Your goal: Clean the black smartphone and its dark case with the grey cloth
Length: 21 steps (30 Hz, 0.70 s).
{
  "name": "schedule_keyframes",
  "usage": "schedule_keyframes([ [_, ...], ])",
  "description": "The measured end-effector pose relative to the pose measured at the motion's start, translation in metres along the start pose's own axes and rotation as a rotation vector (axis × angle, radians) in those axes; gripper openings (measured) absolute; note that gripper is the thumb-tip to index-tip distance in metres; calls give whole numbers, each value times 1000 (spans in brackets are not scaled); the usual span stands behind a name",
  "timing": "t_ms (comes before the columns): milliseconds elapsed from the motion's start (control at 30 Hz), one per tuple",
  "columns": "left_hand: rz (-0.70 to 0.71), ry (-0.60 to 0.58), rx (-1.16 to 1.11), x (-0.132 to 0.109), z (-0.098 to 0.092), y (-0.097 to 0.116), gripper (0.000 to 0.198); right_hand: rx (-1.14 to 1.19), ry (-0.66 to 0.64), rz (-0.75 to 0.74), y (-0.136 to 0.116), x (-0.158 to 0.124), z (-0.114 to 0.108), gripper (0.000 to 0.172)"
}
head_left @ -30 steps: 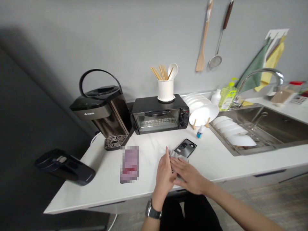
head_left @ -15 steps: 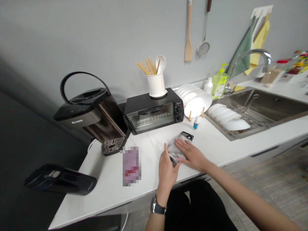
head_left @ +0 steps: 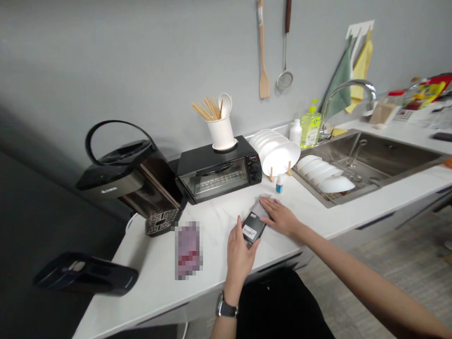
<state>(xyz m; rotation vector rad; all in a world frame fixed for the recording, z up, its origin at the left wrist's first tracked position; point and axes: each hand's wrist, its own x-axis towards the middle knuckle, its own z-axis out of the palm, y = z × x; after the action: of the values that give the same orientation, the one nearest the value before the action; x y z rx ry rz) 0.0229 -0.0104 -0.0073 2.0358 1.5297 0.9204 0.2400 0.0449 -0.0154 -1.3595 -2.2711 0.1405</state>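
"At the front edge of the white counter (head_left: 215, 216), what does the left hand (head_left: 240, 247) hold?" asks the first observer.

"Entry one," the second reads out. "A black case (head_left: 253, 228), flat, white label facing up. Thumb and fingers are curled round its near end, so the grip is closed. The case sits low over the counter, far end pointing to 1 o'clock. Whether it rests on the surface cannot be told."

"And the right hand (head_left: 279, 217)?"

"Entry two. Fingers straight and slightly spread, palm down, gripping nothing. It lies flat on a pale wrapper (head_left: 259, 205), which is on the counter at 1 o'clock from the case, touching it or just beside it."

"Surroundings?"

"Entry three, bearings taken from the case. Toaster oven (head_left: 219, 172) at 11 o'clock, with a white utensil cup (head_left: 221, 133) standing on its top. Small dropper bottle (head_left: 279, 184) at 1 o'clock, upright, just before the rack of white plates (head_left: 280, 157). Sink (head_left: 388, 155) at 2 o'clock, with white bowls (head_left: 334, 184) at its left end. Black water boiler (head_left: 130, 176) at 10 o'clock. A blurred pink item (head_left: 187, 249) at 8 o'clock, lying flat, well apart from both hands. A wristwatch (head_left: 226, 309) is on the left wrist."
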Motion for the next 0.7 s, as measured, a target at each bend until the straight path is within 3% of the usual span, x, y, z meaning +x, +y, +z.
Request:
schedule_keyframes([
  [67,20,17,1,-1,2,1,91,13,-14,-72,-9,-4,2,80],
  [167,36,23,-6,-3,3,0,94,145,-130,-312,-41,-21,5,83],
  [233,39,14,-4,-4,3,-1,98,195,-188,-395,-49,-25,5,78],
  [300,37,20,10,-4,2,1,96,159,-161,-343,-36,-17,1,70],
  [400,25,27,31,-2,1,7,93,71,-14,-90,5,6,-2,60],
  [500,28,24,21,-2,-1,13,91,84,57,22,33,18,0,54],
  [700,-19,101,-153,1,3,23,86,194,137,165,36,11,1,50],
])
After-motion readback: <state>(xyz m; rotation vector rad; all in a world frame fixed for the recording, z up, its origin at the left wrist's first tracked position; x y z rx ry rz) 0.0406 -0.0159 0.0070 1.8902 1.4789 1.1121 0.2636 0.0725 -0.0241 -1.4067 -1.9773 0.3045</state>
